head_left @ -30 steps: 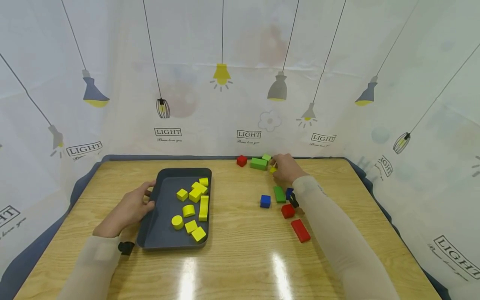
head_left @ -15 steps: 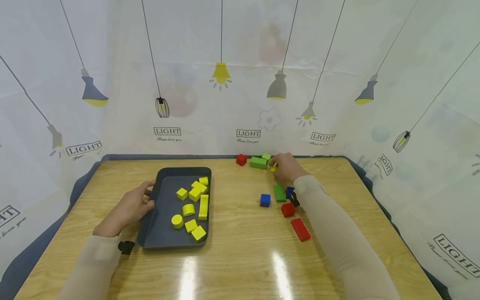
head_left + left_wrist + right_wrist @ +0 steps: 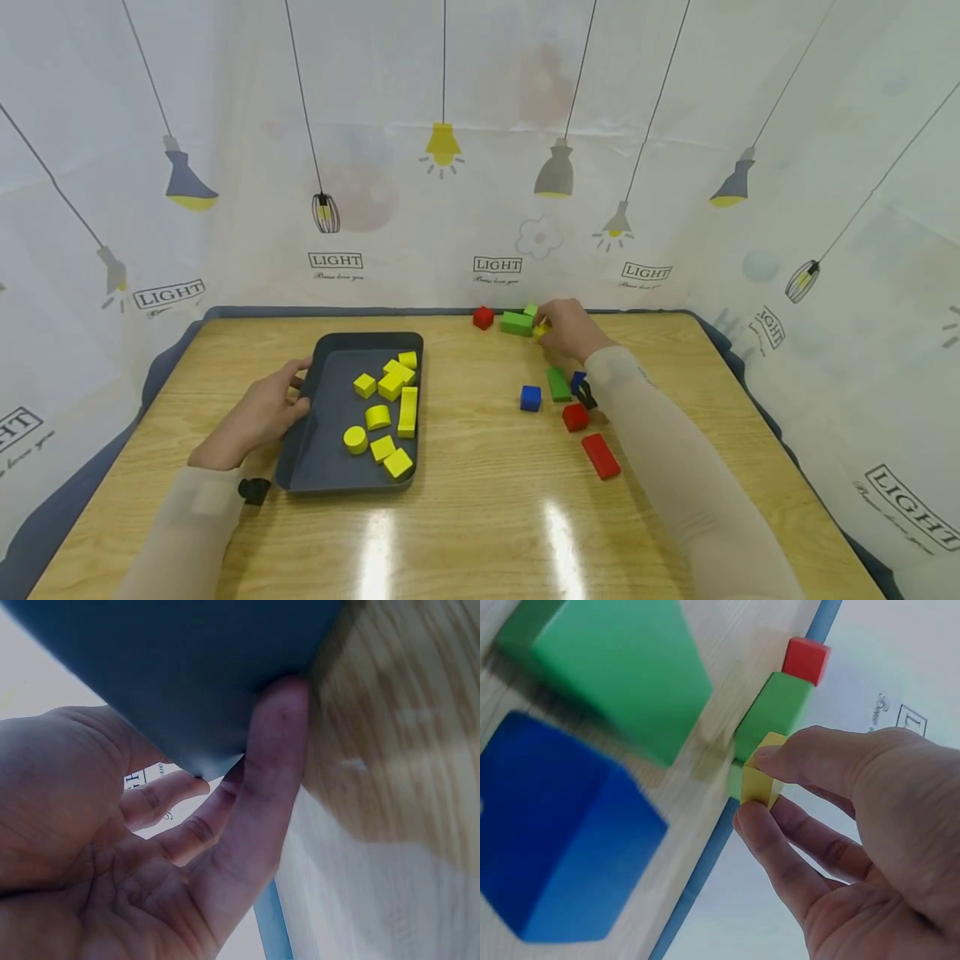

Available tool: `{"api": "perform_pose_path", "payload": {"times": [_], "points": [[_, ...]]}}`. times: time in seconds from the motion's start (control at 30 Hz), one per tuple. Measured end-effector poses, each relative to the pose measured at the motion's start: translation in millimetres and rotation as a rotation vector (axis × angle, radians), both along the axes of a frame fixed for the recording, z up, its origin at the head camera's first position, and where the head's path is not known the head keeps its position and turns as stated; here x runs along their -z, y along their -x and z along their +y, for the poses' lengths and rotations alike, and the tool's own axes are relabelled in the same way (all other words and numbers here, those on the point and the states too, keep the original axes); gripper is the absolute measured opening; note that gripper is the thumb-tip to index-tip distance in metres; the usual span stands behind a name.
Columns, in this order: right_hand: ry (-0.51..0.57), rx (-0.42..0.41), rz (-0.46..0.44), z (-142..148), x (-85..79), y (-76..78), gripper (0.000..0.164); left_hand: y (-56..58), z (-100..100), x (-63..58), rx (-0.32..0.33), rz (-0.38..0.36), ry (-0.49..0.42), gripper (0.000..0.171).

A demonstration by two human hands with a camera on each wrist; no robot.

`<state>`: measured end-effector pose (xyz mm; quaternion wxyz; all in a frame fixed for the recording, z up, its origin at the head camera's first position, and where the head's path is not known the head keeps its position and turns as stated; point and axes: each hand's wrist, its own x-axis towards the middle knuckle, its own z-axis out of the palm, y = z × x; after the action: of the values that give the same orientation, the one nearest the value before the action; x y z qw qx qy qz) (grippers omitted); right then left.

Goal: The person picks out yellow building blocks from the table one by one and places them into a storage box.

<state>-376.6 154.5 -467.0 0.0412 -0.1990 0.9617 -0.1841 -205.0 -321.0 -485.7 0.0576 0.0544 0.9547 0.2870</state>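
Observation:
My left hand [image 3: 255, 414] holds the left rim of a dark grey tray [image 3: 302, 462]; in the left wrist view a finger [image 3: 274, 750] presses the tray's outer wall [image 3: 195, 667] near the table. Several yellow blocks lie inside the tray, among them a long bar [image 3: 407, 412] and a round block [image 3: 356, 440]. At the table's far side, my right hand [image 3: 573, 329] pinches a small yellow block [image 3: 759, 780] between thumb and fingers. Just beyond it are a green bar [image 3: 517, 323] and a light green block [image 3: 530, 311], partly hidden.
A red block [image 3: 483, 317] sits by the back edge. Nearer lie a blue cube [image 3: 530, 398], a green block [image 3: 558, 384], another blue block [image 3: 562, 832] partly behind the right wrist, a red block [image 3: 575, 417] and a red bar [image 3: 601, 456]. A printed curtain [image 3: 480, 167] surrounds the table.
My right hand has shifted very slightly away from me and left with the yellow block. The left hand and the tray stay in place.

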Motion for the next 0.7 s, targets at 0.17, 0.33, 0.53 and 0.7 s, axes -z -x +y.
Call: {"api": "perform_pose_path", "payload": {"times": [0.17,0.33,0.53,0.7], "points": [[0.000,-0.007,0.005,-9,-6.2,-4.9,0.034,-0.3,0,0.2,0.006,0.006,0.000,0.069],[0.011,-0.049,0.049,-18,-9.7,-9.6,0.034,0.5,0,0.4,0.007,0.009,0.002,0.069],[0.036,-0.094,0.077,-31,-12.0,-18.2,0.033,0.5,-1,1.8,0.027,0.041,-0.012,0.068],[0.047,-0.106,0.089,-42,-14.6,-25.8,0.032,0.4,-1,2.4,0.029,0.041,-0.020,0.068]]}}
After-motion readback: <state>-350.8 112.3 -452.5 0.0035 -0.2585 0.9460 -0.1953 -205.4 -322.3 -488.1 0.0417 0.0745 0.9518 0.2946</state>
